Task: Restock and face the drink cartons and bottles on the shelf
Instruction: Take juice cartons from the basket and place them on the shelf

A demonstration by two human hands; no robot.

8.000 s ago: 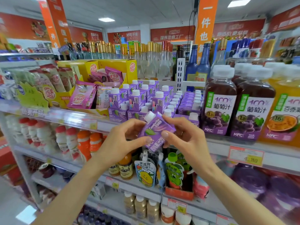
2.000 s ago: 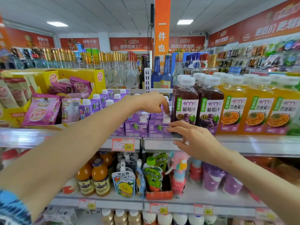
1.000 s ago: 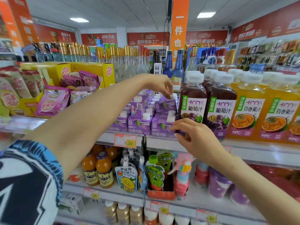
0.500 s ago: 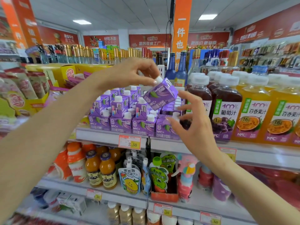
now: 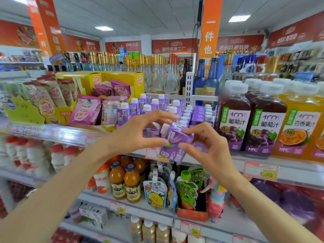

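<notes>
One purple carton (image 5: 177,137), left hand (image 5: 133,135) and right hand (image 5: 210,148) pinching it, lower than before

Price tag (image 5: 152,153) half hidden, edge btl (image 5: 320,123) cut off

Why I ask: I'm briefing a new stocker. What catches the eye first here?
A small purple drink carton with a white cap is held tilted between the left hand and right hand, centre frame. To its right stand tall dark grape-juice bottles, then orange juice bottles.
</notes>
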